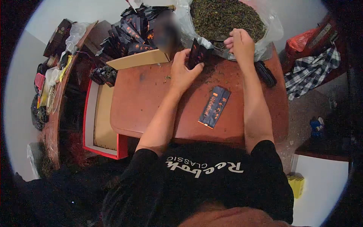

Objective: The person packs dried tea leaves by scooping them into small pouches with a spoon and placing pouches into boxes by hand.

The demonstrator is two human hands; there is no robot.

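Upright above the table, a small black packet (196,55) with orange marks is held between the thumb and fingers of my left hand (184,72). My right hand (241,46) is closed with its fingers curled, at the near edge of a heap of dark green dried leaves (227,17) in a clear plastic bag (274,22). What those fingers hold, if anything, is hidden. A flat black packet (214,107) with orange print lies on the reddish-brown table (147,98), between my forearms.
Many black packets (130,32) are piled in a cardboard box (140,59) at the back left. A red-rimmed box (87,125) stands beside the table's left edge. Right of my right forearm lies a black object (266,74). Checked cloth (315,70) hangs farther right.
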